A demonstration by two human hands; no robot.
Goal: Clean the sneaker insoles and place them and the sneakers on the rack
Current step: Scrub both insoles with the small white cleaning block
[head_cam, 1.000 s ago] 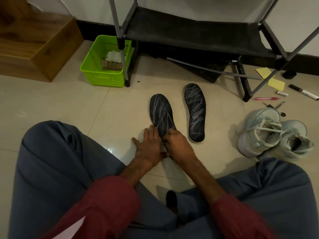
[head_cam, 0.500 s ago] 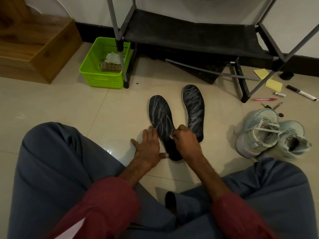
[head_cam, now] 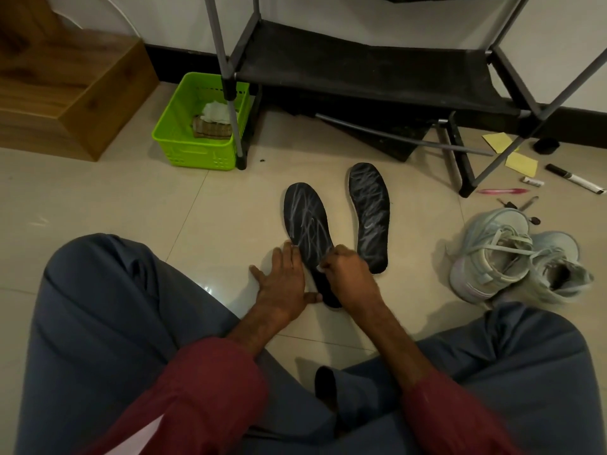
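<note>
As we sit cross-legged on the tiled floor, our left hand [head_cam: 284, 284] lies flat with its fingers straight and close together, along the left edge of the near insole [head_cam: 307, 224]. Its thumb reaches to the heel end of that insole. Our right hand [head_cam: 349, 279] is curled over the insole's middle and pinches a pale scrap [head_cam: 320, 267] against the dark surface; we cannot tell what the scrap is made of.

The near insole lies flat on the floor between our knees. Its long axis runs away from us, with the heel close to us and the toe pointing toward the rack [head_cam: 361, 77], leaning a little to the left. Whitish streaks cross its front half.

The second insole [head_cam: 369, 218] lies flat just to the right, not touching the first. It runs nearly the same way, heel toward us and toe toward the rack, and is streaked too.

Both sneakers [head_cam: 486, 254] sit on the floor well to the right of the insoles, pressed against each other, laces loose.

The rack stands against the wall beyond the insoles, its black fabric shelf bare. A green basket [head_cam: 174, 133] beside the rack's left leg holds a cloth. Yellow notes [head_cam: 522, 162], a marker [head_cam: 574, 182] and a pink pen [head_cam: 502, 191] lie near its right leg.
</note>
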